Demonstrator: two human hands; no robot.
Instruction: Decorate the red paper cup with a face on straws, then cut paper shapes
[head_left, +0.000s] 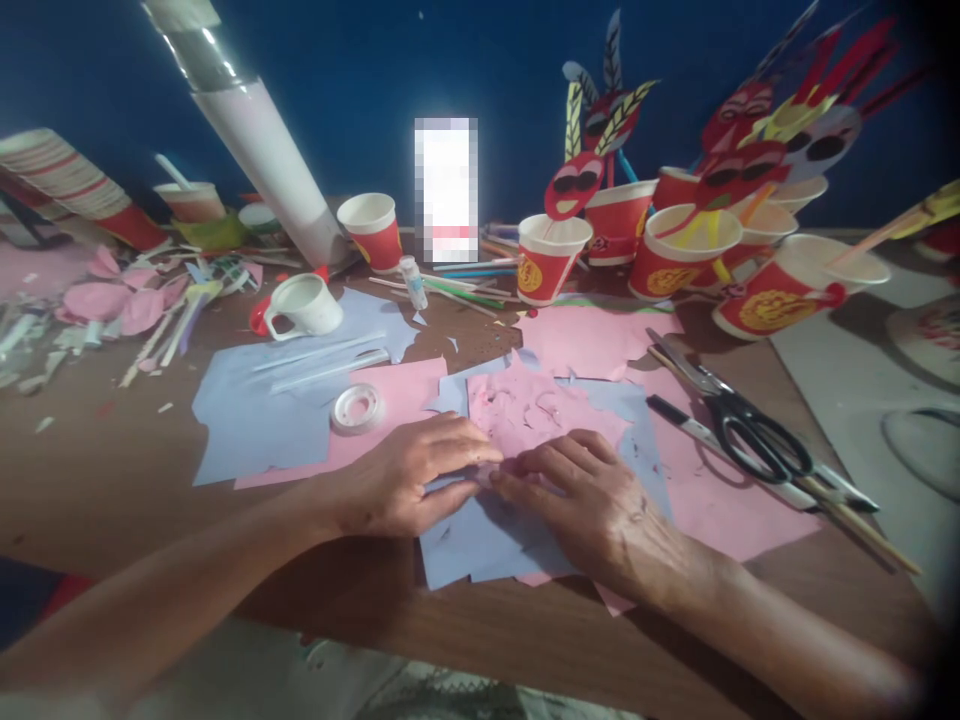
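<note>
My left hand [420, 470] and my right hand [577, 490] meet over the middle of the table, fingertips almost touching. Thumb and fingers of each are drawn together in a pinch around something small and pale, mostly hidden by the fingers. Under and just beyond them lies a cut pink paper sheet [555, 405] with dark marks, on top of blue paper [487, 545]. A white roll of tape [358, 409] rests left of my left hand on pink paper. To the right of my right hand are black-handled scissors [757, 435] and a black-and-white marker [697, 430].
Red paper cups [551, 265] with paper-face figures stand at the back right. Behind my left hand are a white mug [306, 306], a small bottle [412, 282] and a tall white cylinder [262, 165]. Paper scraps [142, 300] cover the far left. A wooden stick [862, 525] lies by the scissors.
</note>
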